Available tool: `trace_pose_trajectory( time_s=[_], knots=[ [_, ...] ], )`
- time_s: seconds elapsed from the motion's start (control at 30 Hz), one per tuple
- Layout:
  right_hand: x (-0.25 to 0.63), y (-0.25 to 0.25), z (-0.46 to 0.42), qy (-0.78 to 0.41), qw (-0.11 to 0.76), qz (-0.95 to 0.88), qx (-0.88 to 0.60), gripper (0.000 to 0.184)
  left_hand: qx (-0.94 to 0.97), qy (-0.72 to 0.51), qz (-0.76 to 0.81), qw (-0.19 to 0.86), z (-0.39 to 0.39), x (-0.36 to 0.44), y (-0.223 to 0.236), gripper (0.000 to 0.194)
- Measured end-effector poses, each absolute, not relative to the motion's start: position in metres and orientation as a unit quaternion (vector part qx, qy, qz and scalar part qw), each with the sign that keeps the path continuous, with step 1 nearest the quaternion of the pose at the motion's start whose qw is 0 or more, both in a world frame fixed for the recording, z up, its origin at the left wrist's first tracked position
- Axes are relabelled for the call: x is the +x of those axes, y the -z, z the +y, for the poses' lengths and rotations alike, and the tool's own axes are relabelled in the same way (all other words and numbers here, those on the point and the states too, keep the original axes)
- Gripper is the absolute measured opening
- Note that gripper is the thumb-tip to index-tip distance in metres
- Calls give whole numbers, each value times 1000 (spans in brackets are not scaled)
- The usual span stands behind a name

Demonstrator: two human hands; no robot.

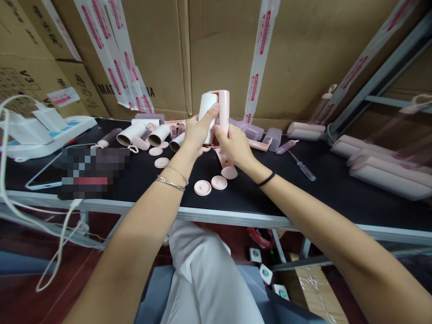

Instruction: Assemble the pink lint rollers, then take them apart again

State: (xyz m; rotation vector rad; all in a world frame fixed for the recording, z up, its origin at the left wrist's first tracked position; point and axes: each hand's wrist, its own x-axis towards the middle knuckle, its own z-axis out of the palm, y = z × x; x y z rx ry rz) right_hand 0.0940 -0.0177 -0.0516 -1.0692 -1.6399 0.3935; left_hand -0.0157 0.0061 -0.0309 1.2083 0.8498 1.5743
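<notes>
Above the black tabletop, my left hand [199,130] is closed around a white tube [206,106], its thumb reaching over the front. My right hand [236,143] grips a pale pink plastic housing [224,108] that stands upright against the tube's right side. The two parts touch, but how far they fit together is hidden by my fingers. Below the hands lie two round pink caps [202,187] and a pink piece with a rounded end [229,171]. More white tubes [132,134] rest to the left, beside smaller pink discs [162,162].
A screwdriver [305,168] lies to the right, near translucent purple covers [272,137]. Several pink and white units [388,175] line the right side. At left are a phone [43,173], a power strip [67,135] and cables. Cardboard boxes [222,54] wall the back.
</notes>
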Motion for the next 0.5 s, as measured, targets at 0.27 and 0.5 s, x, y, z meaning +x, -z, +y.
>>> trace_pose_trajectory(
  time_s=[0.27, 0.5],
  knots=[
    [92, 49, -20, -182, 536, -698, -438, 42, 506, -657, 336, 446, 5, -17, 28, 47],
    [91, 50, -20, -180, 538, -701, -432, 38, 492, -662, 325, 462, 3, -16, 25, 39]
  ],
)
